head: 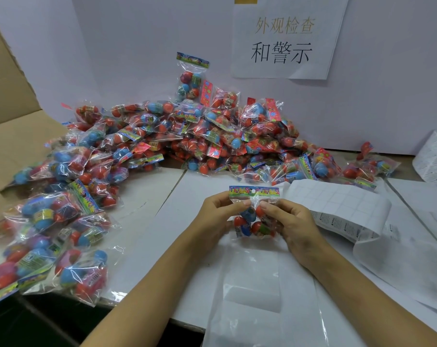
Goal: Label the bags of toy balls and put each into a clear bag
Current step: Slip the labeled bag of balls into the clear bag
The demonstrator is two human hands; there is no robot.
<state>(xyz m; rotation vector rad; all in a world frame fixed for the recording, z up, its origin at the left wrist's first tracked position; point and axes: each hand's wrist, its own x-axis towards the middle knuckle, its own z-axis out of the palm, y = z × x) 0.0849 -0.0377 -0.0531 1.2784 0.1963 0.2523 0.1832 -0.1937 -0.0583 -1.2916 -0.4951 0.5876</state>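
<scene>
One small bag of toy balls [253,221], with red and blue balls and a colourful header card, is upright above the white table [177,246]. My left hand [218,216] grips its left side, thumb on the front just below the header. My right hand [291,222] holds its right side, thumb and forefinger pinching the front near the top. A strip of white labels on backing paper [342,211] curls just right of my right hand. Clear bags [257,296] lie flat under my forearms.
A large heap of ball bags [187,136] fills the back and left of the table, spilling onto a cardboard flap [14,136]. A white board [137,46] with a paper notice [285,38] stands behind. More label sheets [432,156] sit at the far right.
</scene>
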